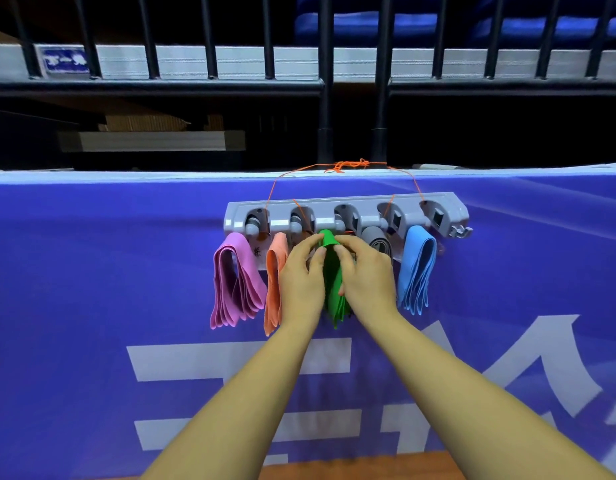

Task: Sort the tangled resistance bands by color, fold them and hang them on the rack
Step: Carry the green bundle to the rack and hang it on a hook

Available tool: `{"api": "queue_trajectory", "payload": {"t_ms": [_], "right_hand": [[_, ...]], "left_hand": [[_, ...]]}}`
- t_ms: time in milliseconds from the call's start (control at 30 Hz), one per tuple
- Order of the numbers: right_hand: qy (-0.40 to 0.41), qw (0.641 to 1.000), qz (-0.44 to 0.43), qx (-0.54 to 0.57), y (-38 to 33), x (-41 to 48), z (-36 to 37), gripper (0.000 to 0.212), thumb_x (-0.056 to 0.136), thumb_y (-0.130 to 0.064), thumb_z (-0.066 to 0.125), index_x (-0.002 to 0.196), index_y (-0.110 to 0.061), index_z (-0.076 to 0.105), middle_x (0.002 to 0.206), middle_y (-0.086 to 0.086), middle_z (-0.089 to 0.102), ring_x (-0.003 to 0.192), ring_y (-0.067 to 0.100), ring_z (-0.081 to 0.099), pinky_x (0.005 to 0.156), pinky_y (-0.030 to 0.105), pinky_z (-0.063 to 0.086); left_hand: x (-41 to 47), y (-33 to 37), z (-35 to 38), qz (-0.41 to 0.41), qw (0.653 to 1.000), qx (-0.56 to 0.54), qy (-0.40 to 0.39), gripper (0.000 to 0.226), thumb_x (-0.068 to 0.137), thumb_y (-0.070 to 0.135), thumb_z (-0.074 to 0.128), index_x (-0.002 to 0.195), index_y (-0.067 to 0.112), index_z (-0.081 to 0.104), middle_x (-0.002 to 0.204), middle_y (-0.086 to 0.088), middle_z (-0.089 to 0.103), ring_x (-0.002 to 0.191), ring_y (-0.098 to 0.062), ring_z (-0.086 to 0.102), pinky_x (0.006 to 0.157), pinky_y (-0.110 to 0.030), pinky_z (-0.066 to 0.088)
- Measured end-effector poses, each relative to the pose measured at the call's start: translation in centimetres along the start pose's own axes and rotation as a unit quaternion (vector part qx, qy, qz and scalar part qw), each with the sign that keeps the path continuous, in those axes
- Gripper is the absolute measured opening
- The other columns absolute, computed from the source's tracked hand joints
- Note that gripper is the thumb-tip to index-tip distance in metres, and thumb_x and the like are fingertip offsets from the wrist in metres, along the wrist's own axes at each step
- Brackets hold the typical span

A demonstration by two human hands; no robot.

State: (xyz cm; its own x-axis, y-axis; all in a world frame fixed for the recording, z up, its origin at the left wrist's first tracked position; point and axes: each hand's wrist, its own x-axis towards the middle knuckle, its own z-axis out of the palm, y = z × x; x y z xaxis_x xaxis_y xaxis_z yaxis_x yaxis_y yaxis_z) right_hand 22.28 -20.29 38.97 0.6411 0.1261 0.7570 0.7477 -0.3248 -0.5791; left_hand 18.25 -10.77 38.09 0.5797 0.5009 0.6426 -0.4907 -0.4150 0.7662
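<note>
I have both hands up on the green band [331,275], which hangs folded between them from the middle peg of the rack [344,205]. My left hand [301,271] pinches its left edge just under the top fold. My right hand [365,271] curls round the right edge at the same height, with the fingertips meeting over the loop.

I judge the band to be light, thin and floppy, with layers stacked flat that would slide apart if I let go low down. It looks rubbery, so it should drag against the peg rather than slip off. The best hold is high, right at the fold, where all the layers are squeezed together. The loose tails below my wrists give no control.

Just left of my left hand hangs the orange band [275,282], and further out the pink band [233,282]. Close to my right hand sits the grey band [377,239], partly hidden, and beyond it the blue band [417,271]. Each of the five pegs carries one colour, so I judge the task to be near its end.
</note>
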Motion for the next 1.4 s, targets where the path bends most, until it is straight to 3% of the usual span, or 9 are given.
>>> {"api": "queue_trajectory", "payload": {"t_ms": [167, 400, 533, 667, 800, 1000, 1133, 1300, 1400], "right_hand": [[0.010, 1.000, -0.012, 0.023, -0.3, 0.5, 0.0, 0.031, 0.095, -0.038, 0.047, 0.115, -0.030, 0.068, 0.097, -0.010, 0.074, 0.067, 0.019, 0.067, 0.067, 0.039, 0.057], [-0.057, 0.997, 0.047, -0.019, 1.9, -1.3, -0.3, 0.028, 0.092, -0.033, 0.052, 0.118, -0.034, 0.062, 0.101, -0.009, 0.071, 0.063, 0.018, 0.067, 0.066, 0.038, 0.058], [-0.076, 0.993, 0.066, -0.066, 2.9, -2.0, 0.1, 0.028, 0.088, -0.038, 0.050, 0.112, -0.034, 0.062, 0.077, -0.006, 0.069, 0.058, 0.017, 0.065, 0.061, 0.037, 0.057], [-0.051, 0.992, 0.061, -0.097, 3.0, -2.1, 0.1, 0.023, 0.091, -0.030, 0.046, 0.103, -0.029, 0.066, 0.075, -0.005, 0.068, 0.070, 0.020, 0.062, 0.064, 0.038, 0.053], [-0.087, 0.987, 0.065, -0.117, 3.5, -3.0, 0.5, 0.023, 0.091, -0.030, 0.046, 0.105, -0.027, 0.063, 0.077, -0.001, 0.068, 0.065, 0.025, 0.065, 0.063, 0.041, 0.055], [-0.107, 0.981, 0.045, -0.157, 3.5, -4.4, 0.4, 0.020, 0.095, -0.027, 0.044, 0.103, -0.022, 0.062, 0.074, 0.003, 0.066, 0.063, 0.029, 0.065, 0.064, 0.041, 0.054], [-0.121, 0.978, 0.057, -0.158, 3.4, -5.0, 0.1, 0.020, 0.094, -0.027, 0.044, 0.103, -0.022, 0.060, 0.075, 0.004, 0.067, 0.068, 0.031, 0.065, 0.065, 0.039, 0.054], [-0.164, 0.965, 0.088, -0.183, 3.1, -6.9, -1.2, 0.022, 0.091, -0.030, 0.047, 0.102, -0.020, 0.063, 0.090, 0.003, 0.069, 0.087, 0.032, 0.060, 0.071, 0.038, 0.051], [-0.166, 0.963, 0.127, -0.168, 2.9, -8.2, -2.6, 0.024, 0.088, -0.038, 0.045, 0.093, -0.024, 0.063, 0.088, -0.001, 0.069, 0.085, 0.029, 0.060, 0.073, 0.038, 0.053]], "left_hand": [[-0.1, 0.6, 0.4, 0.006, 0.999, 0.024, 0.025, 0.030, 0.101, 0.017, 0.045, 0.125, 0.022, 0.064, 0.120, 0.012, 0.066, 0.111, 0.003, 0.057, 0.094, -0.011, 0.045], [-1.3, -1.3, 0.1, -0.008, 0.999, 0.020, -0.029, 0.046, 0.094, 0.013, 0.057, 0.137, 0.030, 0.053, 0.128, 0.014, 0.062, 0.118, -0.001, 0.057, 0.101, -0.029, 0.049], [-1.9, -2.2, 0.0, -0.016, 0.997, 0.065, -0.026, 0.050, 0.091, 0.011, 0.058, 0.139, 0.025, 0.050, 0.127, 0.010, 0.063, 0.117, -0.003, 0.058, 0.103, -0.030, 0.047], [-2.6, -2.5, 0.1, -0.011, 0.989, 0.143, -0.033, 0.047, 0.086, 0.003, 0.056, 0.129, 0.021, 0.059, 0.100, 0.008, 0.069, 0.084, 0.002, 0.061, 0.075, -0.004, 0.042], [-2.9, -2.8, 0.2, -0.010, 0.984, 0.177, -0.027, 0.032, 0.091, 0.002, 0.046, 0.110, 0.017, 0.068, 0.076, 0.005, 0.065, 0.072, -0.003, 0.057, 0.057, -0.010, 0.037], [-3.8, -3.4, -0.3, -0.032, 0.982, 0.185, -0.031, 0.029, 0.094, 0.005, 0.044, 0.106, 0.016, 0.069, 0.077, 0.007, 0.064, 0.066, 0.000, 0.056, 0.056, -0.008, 0.036], [-4.9, -3.9, -1.2, -0.064, 0.972, 0.218, -0.052, 0.019, 0.095, 0.010, 0.048, 0.089, 0.018, 0.064, 0.074, 0.004, 0.062, 0.065, -0.008, 0.053, 0.054, -0.013, 0.033], [-6.8, -4.5, -3.4, -0.122, 0.950, 0.264, -0.112, 0.016, 0.088, 0.015, 0.059, 0.100, 0.014, 0.070, 0.094, 0.005, 0.070, 0.090, -0.011, 0.063, 0.077, -0.019, 0.043], [-7.7, -4.1, -5.5, -0.142, 0.931, 0.297, -0.157, 0.015, 0.088, 0.019, 0.057, 0.091, 0.020, 0.072, 0.092, 0.008, 0.071, 0.086, -0.009, 0.061, 0.070, -0.017, 0.040]]}}
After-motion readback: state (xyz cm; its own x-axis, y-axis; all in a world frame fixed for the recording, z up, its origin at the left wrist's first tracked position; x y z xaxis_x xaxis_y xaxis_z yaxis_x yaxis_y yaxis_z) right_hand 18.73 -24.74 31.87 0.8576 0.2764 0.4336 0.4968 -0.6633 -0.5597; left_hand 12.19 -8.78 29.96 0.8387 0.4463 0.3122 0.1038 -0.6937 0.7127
